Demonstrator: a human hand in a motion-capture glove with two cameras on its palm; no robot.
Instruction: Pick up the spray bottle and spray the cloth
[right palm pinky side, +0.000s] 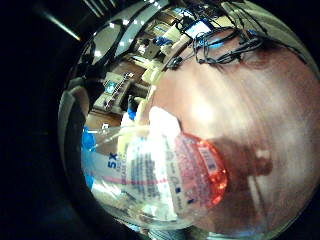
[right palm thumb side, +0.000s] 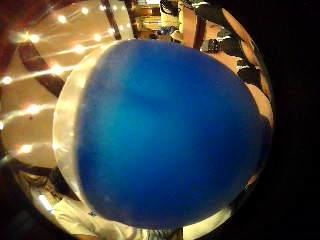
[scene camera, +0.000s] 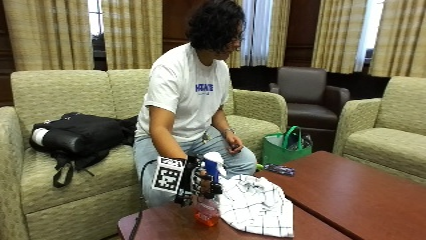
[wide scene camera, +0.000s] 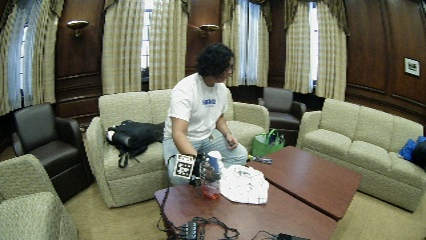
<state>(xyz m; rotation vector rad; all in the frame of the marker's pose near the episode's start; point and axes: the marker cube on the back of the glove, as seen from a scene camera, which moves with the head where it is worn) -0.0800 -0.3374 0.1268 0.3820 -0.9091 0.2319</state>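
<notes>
Outside view first: we've got the gloved right hand (scene camera: 198, 182) wrapped around the neck of the spray bottle (scene camera: 208, 200), fingers curled on it. The bottle's upright at the near corner of the wooden table (scene camera: 346, 200), orange liquid at the bottom, blue-and-white head on top; whether it touches the table we can't tell. Just beside the bottle lies the white checked cloth (scene camera: 256, 206), crumpled. Farther from the bottle, a green bag (scene camera: 285, 146) stands on the floor.

Spray bottle (scene camera: 209, 192) held upright in right hand (scene camera: 195, 181) above near table (scene camera: 166, 225) edge; cloth (scene camera: 256, 205) laid on table just beside bottle. Bag (scene camera: 283, 147) set on floor behind table, beside couch (scene camera: 60, 165). Backpack (scene camera: 80, 135) placed on couch.
</notes>
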